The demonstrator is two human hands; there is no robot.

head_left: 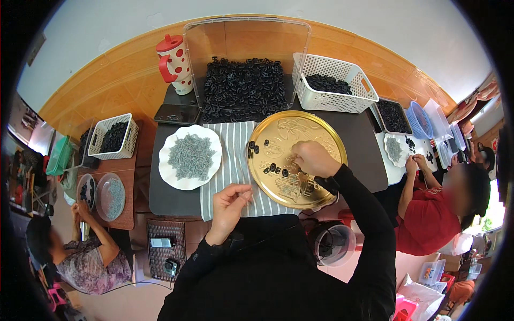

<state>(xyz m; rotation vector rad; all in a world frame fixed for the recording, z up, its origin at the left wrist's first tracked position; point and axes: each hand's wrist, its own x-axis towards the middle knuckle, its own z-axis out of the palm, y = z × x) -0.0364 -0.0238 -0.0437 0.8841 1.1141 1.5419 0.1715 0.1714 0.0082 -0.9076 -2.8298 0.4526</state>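
Note:
My left hand is over the striped cloth, near the tray's left rim. Its thumb and forefinger are pinched together, and whatever they hold is too small to make out. Above the round gold tray is my right hand, fingers curled closed and pointing down; their tips are partly hidden. Several small black plastic parts lie on the tray, left of my right hand. Left of the cloth, a scalloped white plate carries a heap of small grey screw-like pieces.
A clear bin of black parts stands behind the tray, beside a white perforated basket. A dark phone and a red-lidded tumbler sit at the back left. People work at tables on the left and right.

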